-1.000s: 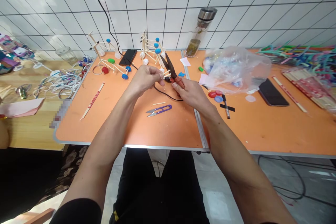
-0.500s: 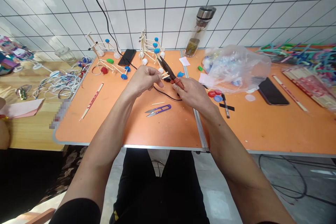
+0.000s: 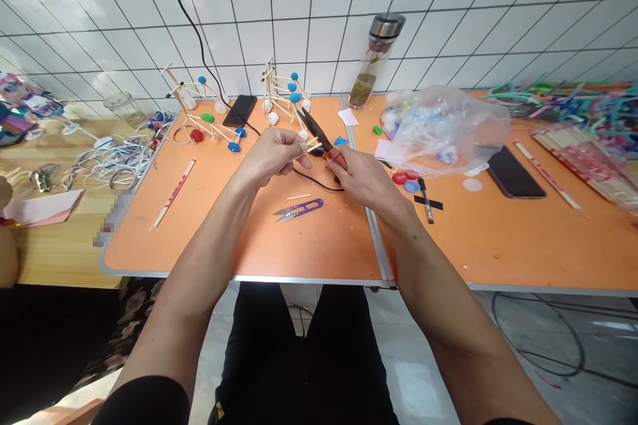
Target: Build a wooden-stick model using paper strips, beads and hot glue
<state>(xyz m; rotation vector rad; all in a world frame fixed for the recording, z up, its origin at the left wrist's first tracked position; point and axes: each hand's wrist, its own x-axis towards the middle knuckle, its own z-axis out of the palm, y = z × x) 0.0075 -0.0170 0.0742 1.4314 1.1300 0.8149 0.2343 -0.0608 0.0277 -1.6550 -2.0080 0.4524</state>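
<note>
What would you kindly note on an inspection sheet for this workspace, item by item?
Surface: orange folding table, metal seam across it.
Job's things: red-handled shears, thin wooden sticks.
Clutter: purple thread snips, plastic bag, stick models with blue balls.
Grips: left hand pinches the sticks; right hand holds the shears.
Cables: black cord on the orange table; white cables on a wooden table.
Surroundings: white tiled wall.

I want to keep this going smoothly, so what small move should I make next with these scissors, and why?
Probably close the red-handled scissors gently on the thin wooden sticks: your left hand holds them with their ends at the blades, and your right hand already grips the handles.
</note>
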